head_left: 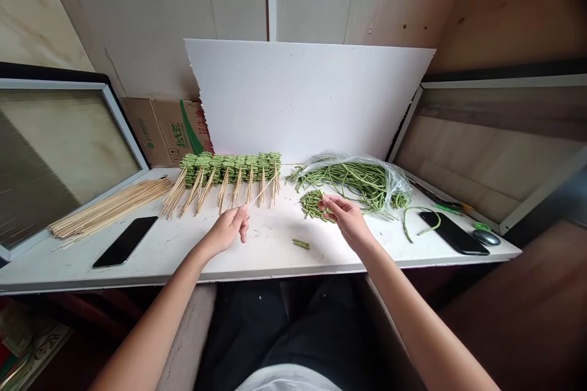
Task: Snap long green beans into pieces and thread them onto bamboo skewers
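Note:
My left hand [230, 229] is closed around the lower end of a thin bamboo skewer [263, 188], which points up and to the right. My right hand [346, 218] is at the pile of cut long bean pieces [310, 203], thumb and fingers pinched on what looks like one piece; the fingertips partly hide it. A few cut pieces [301, 244] lie side by side nearer the front edge. Behind my left hand, bundles of skewered bean pieces [232, 165] are stacked in a row, their bare sticks toward me.
Loose bamboo skewers [110, 204] and a black phone [125, 242] lie at left. Whole long beans [353, 180] fill a clear plastic bag at back right. A single bean [407, 226], another dark phone [454, 233] and a computer mouse [486, 237] are further right. A white board [312, 101] stands behind.

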Tool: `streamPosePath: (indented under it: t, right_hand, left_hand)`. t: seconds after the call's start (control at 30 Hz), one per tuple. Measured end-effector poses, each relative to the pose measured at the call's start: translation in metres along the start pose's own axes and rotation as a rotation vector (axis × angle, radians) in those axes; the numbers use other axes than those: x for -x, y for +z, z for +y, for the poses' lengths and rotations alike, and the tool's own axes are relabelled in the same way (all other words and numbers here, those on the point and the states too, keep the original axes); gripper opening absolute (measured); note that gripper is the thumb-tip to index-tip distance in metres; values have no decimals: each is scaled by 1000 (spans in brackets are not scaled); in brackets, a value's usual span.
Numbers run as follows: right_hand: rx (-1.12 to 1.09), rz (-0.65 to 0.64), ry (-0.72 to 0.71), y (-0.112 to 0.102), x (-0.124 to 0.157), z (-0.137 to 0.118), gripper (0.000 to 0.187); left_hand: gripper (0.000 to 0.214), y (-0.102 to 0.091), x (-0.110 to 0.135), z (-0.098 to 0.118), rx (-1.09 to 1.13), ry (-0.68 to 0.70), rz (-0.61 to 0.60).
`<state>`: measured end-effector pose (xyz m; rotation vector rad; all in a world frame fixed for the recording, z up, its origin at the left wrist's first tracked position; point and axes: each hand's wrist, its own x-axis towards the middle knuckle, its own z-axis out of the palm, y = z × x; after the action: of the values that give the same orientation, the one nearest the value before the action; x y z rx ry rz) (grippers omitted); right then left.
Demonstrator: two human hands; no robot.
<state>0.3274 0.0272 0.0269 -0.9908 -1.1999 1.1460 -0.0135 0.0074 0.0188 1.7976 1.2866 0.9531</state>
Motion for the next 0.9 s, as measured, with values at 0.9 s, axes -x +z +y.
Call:
streamPosePath:
  t: [0.9]
  right_hand:
    - [-317, -153, -3, 19, 19, -19, 37]
  left_hand:
    - [35, 15, 23, 19, -385, 361, 256]
